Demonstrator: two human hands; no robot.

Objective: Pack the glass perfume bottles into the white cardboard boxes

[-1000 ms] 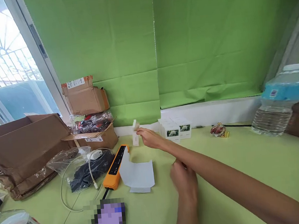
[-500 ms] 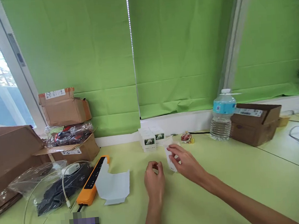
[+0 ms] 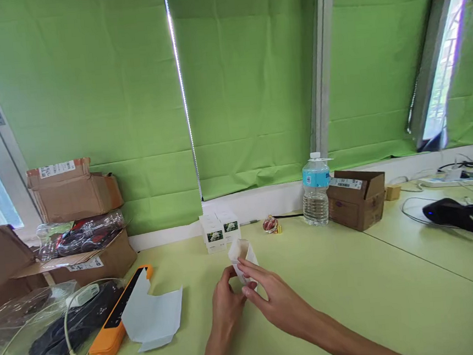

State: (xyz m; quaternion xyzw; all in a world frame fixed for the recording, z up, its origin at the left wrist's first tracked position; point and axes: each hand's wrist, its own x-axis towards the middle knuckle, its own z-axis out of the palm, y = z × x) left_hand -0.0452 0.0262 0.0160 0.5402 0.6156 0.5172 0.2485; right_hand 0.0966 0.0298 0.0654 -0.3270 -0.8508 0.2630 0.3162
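A small white paper box (image 3: 235, 256), its top end standing open, is tilted between my two hands above the table. My left hand (image 3: 227, 300) grips its lower left side with bent fingers. From the right, my right hand (image 3: 271, 296) pinches the box, thumb low and fingers across its front. The bottom of the box is hidden by my fingers. Just behind stand white boxes with a flower picture (image 3: 214, 237), side by side against the wall. A flat, unfolded white carton sheet (image 3: 157, 317) lies to the left of my hands.
An orange power strip (image 3: 109, 332), a plastic-bagged dark item (image 3: 63, 331) and stacked cardboard boxes (image 3: 76, 197) occupy the left. At the back are a red ornament (image 3: 270, 224), a water bottle (image 3: 315, 195) and a brown box (image 3: 357, 203). Black glasses (image 3: 463, 215) lie far right.
My left hand has come to the white box and now grips it along with my right. The box has turned so its open end shows. The view has swung to the right.
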